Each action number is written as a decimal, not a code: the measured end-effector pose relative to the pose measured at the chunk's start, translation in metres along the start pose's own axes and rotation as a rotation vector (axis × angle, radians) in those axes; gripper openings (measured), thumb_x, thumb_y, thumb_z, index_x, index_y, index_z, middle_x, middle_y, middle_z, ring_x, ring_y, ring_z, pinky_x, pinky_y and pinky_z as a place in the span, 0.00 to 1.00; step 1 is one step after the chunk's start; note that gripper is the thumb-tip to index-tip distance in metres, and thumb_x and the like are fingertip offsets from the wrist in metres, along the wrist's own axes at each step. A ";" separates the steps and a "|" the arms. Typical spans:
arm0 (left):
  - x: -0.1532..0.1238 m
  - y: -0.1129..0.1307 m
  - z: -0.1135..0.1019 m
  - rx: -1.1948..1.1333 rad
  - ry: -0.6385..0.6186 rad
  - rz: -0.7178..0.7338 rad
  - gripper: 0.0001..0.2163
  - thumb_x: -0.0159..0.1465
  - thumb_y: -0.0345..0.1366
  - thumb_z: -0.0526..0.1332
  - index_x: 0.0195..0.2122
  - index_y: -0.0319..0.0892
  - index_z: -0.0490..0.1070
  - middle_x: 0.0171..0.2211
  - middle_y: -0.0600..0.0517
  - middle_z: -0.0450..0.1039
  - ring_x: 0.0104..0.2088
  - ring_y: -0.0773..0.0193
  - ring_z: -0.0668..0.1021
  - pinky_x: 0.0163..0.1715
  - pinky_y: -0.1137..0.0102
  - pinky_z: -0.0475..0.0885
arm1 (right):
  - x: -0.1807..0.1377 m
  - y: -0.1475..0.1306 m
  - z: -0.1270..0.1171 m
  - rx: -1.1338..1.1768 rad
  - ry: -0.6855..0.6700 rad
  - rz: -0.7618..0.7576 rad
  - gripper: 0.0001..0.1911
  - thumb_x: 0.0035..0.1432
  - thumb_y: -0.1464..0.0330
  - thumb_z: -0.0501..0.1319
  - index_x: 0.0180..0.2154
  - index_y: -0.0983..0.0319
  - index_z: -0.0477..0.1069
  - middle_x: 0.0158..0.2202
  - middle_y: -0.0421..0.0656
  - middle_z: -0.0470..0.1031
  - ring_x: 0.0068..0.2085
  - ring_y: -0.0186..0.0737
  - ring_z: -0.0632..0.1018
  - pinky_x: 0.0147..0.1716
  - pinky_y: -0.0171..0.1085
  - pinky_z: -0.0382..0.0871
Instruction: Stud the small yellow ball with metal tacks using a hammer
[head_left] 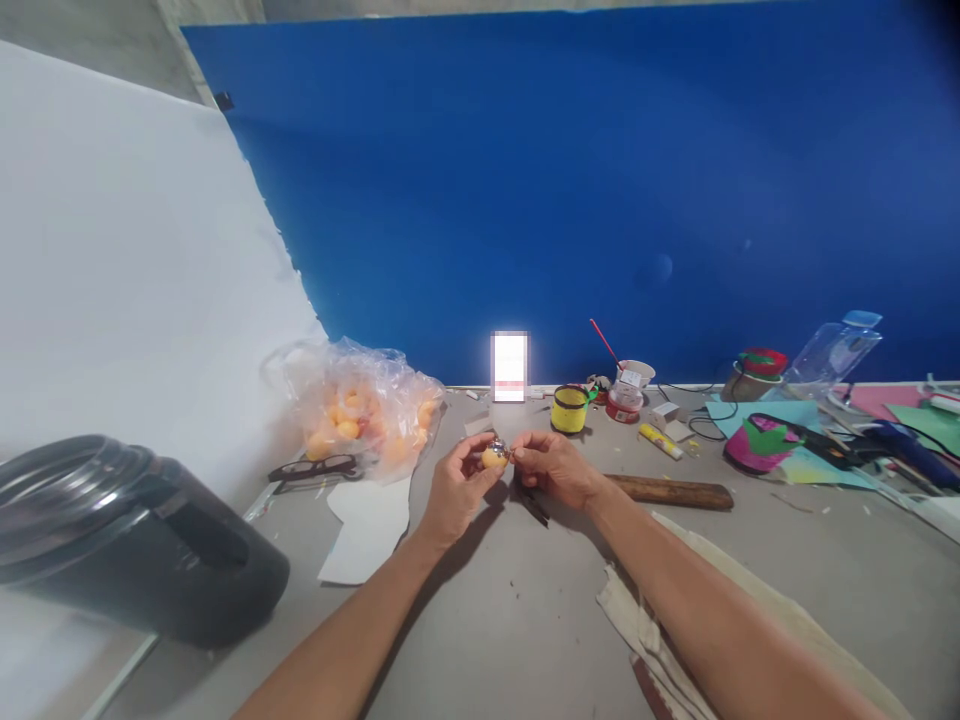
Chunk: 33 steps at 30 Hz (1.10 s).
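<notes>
My left hand [459, 487] is closed around a small orange ball [494, 458] with a shiny, silvery top. The fingers of my right hand [551, 465] are pinched together at the ball's right side. What sits between those fingertips is too small to make out. Beneath and behind my right hand lies a hammer; its wooden handle [667, 491] sticks out to the right, and a dark metal claw shows below the fingers. Both hands are held above the grey table [495, 620], near its middle.
At left stand a dark bottle [217, 560], eyeglasses [315, 467] and a plastic bag of orange balls [360, 410]. A lit phone [510, 366] leans at the back. To the right are a yellow cup [569, 410], a glue stick [660, 441] and coloured paper [817, 465]. Cloth [637, 610] lies under my right forearm.
</notes>
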<state>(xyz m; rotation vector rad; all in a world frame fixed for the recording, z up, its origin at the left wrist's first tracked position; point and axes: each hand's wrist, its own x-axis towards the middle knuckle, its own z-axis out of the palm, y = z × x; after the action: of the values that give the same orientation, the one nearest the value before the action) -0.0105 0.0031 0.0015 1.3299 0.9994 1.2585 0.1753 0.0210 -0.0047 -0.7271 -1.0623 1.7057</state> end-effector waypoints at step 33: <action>-0.004 0.000 0.004 0.133 0.072 0.155 0.16 0.52 0.32 0.74 0.43 0.46 0.81 0.42 0.49 0.78 0.38 0.59 0.77 0.40 0.67 0.72 | 0.001 0.003 0.004 -0.095 0.069 -0.008 0.17 0.39 0.61 0.80 0.27 0.63 0.80 0.25 0.40 0.77 0.21 0.27 0.67 0.19 0.30 0.60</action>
<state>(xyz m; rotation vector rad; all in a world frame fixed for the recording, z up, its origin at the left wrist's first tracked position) -0.0069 -0.0011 0.0007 1.4969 1.0616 1.3843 0.1704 0.0200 -0.0059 -0.8346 -1.1025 1.6209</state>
